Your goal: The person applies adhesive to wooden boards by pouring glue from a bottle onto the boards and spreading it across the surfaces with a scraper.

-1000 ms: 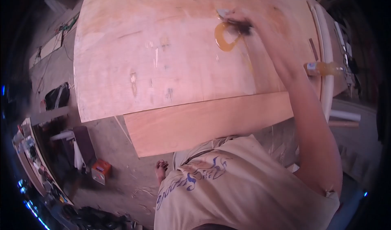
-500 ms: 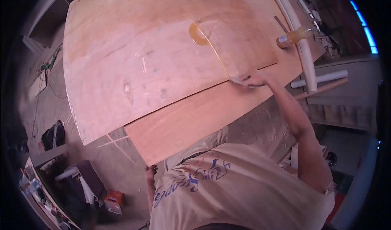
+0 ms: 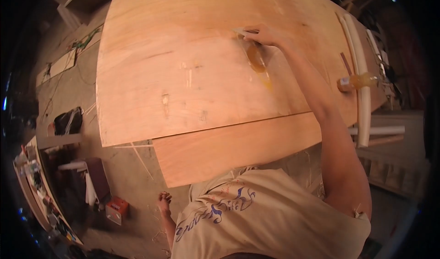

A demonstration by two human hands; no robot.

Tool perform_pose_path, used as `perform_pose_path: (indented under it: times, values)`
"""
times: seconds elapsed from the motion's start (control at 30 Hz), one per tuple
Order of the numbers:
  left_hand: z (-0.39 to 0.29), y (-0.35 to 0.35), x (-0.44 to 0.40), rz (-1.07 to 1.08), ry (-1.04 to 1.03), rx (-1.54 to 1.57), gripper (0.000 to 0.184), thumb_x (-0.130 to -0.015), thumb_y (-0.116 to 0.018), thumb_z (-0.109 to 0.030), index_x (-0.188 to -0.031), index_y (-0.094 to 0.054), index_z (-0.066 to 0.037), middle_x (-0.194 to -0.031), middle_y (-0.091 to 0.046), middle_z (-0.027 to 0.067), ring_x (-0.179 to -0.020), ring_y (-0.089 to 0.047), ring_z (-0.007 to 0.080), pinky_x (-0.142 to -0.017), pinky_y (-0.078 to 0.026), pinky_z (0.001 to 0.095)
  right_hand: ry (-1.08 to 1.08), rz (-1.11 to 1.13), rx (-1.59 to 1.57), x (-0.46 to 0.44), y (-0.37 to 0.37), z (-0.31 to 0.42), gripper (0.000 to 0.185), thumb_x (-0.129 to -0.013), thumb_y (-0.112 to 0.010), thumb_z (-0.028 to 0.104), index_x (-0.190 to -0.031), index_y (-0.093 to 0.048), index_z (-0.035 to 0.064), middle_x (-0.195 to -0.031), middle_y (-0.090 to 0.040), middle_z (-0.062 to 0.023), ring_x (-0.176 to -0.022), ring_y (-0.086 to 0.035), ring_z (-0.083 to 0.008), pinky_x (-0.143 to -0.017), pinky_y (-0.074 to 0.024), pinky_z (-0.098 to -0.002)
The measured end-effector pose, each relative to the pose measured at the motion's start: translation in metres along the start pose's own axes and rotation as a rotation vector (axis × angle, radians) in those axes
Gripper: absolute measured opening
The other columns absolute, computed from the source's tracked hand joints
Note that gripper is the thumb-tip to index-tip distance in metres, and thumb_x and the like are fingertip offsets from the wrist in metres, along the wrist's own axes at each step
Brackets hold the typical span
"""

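Note:
A large plywood sheet spreads in front of me, with a narrower board along its near edge. My right hand reaches over the upper middle of the sheet, its fingers closed on a thin, pale, flat scraper. Just below that hand lies a yellow-orange puddle of liquid, with a yellow streak running down from it. My left hand hangs low beside my body, off the boards, its fingers curled; whether they hold anything is too small to tell.
A bottle of orange-yellow liquid lies at the right, across long pale tubes. An orange box stands on the floor at lower left, near a cluttered shelf. Thin wood strips lie near the sheet's corner.
From the near edge of the sheet, my right hand has moved up and away, back to the puddle. The puddle has changed from a curved ring to a narrower patch. The view has shifted.

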State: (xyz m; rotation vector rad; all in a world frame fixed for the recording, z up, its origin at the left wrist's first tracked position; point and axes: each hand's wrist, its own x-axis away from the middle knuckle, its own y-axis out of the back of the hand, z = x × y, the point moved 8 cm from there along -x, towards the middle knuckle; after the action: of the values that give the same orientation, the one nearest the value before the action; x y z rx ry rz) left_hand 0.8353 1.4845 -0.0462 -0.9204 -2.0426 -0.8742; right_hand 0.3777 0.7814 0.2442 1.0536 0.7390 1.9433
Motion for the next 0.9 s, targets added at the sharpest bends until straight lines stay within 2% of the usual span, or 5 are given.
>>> perform_pose_path:
  times: [0.07, 0.2, 0.3, 0.47, 0.9]
  values:
    - [0.027, -0.006, 0.025, -0.025, 0.056, 0.011, 0.011, -0.091, -0.057, -0.023, -0.097, -0.058, -0.014, -0.09, -0.065, 0.0028, -0.078, -0.063, 0.0173, -0.065, -0.045, 0.0286, -0.201, 0.269, 0.183, -0.039, -0.022, -0.011, 0.037, -0.08, -0.065, 0.031, -0.111, -0.068, 0.0099, -0.108, -0.064, -0.0037, -0.095, -0.058, -0.0158, -0.085, -0.0438, -0.0284]
    - [0.103, -0.018, 0.066, -0.04, 0.143, 0.103, 0.01, -0.091, -0.056, -0.021, -0.098, -0.058, -0.013, -0.091, -0.065, 0.0033, -0.078, -0.064, 0.0178, -0.064, -0.045, 0.0292, 0.674, 0.454, -0.135, -0.135, -0.026, -0.005, 0.032, -0.082, -0.06, 0.035, -0.095, -0.071, 0.0093, -0.102, -0.066, -0.0026, -0.088, -0.057, -0.0146, -0.081, -0.0442, -0.0296]
    - [0.146, -0.033, 0.083, -0.04, 0.168, 0.241, 0.011, -0.091, -0.056, -0.021, -0.098, -0.058, -0.013, -0.092, -0.066, 0.0036, -0.078, -0.064, 0.0178, -0.065, -0.045, 0.0296, 0.365, 0.138, -0.546, -0.146, 0.0, -0.029, 0.037, -0.082, -0.057, 0.039, -0.099, -0.069, 0.0083, -0.107, -0.065, -0.005, -0.095, -0.057, -0.0158, -0.085, -0.0437, -0.0318]
    - [0.135, -0.054, 0.085, 0.068, 0.142, 0.004, 0.011, -0.091, -0.056, -0.021, -0.099, -0.058, -0.013, -0.092, -0.066, 0.0038, -0.079, -0.064, 0.0178, -0.065, -0.045, 0.03, -0.012, -0.11, 0.268, -0.105, -0.029, -0.063, 0.059, -0.078, -0.059, 0.045, -0.124, -0.058, 0.0092, -0.128, -0.057, -0.0116, -0.119, -0.051, -0.023, -0.099, -0.0388, -0.0348]
    - [-0.024, 0.013, -0.032, 0.103, 0.041, -0.198, 0.018, -0.091, -0.055, -0.027, -0.104, -0.058, -0.014, -0.097, -0.067, 0.0057, -0.084, -0.064, 0.018, -0.071, -0.046, 0.0301, -0.245, 0.151, 0.121, 0.205, -0.143, -0.084, 0.074, -0.069, -0.071, 0.043, -0.133, -0.051, 0.0126, -0.146, -0.037, -0.0129, -0.134, -0.034, -0.0315, -0.112, -0.0267, -0.0381]
